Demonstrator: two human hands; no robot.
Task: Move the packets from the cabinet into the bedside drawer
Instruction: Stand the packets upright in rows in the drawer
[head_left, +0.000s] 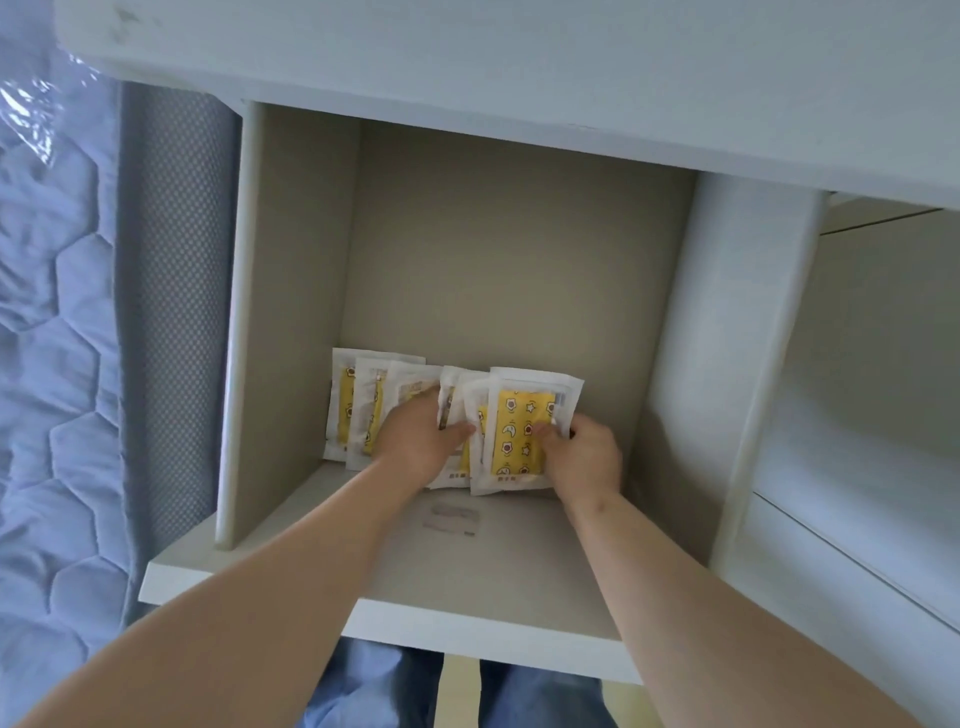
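Note:
Several white packets with yellow patterned fronts stand in a row against the back wall of an open cabinet compartment (509, 270). The front right packet (519, 426) shows stars and flowers on yellow. My right hand (582, 462) pinches its right edge with thumb and fingers. My left hand (421, 441) reaches among the middle packets (452, 395), its fingers curled round their edges. More packets (358, 405) lean at the left, untouched. The bedside drawer is not in view.
The cabinet shelf (395, 597) juts toward me, with a faint label (452, 517) on its floor. A side panel (727, 364) separates a second compartment (857, 415) on the right. A quilted mattress (52, 364) lies at the left. My legs (519, 696) show below the shelf.

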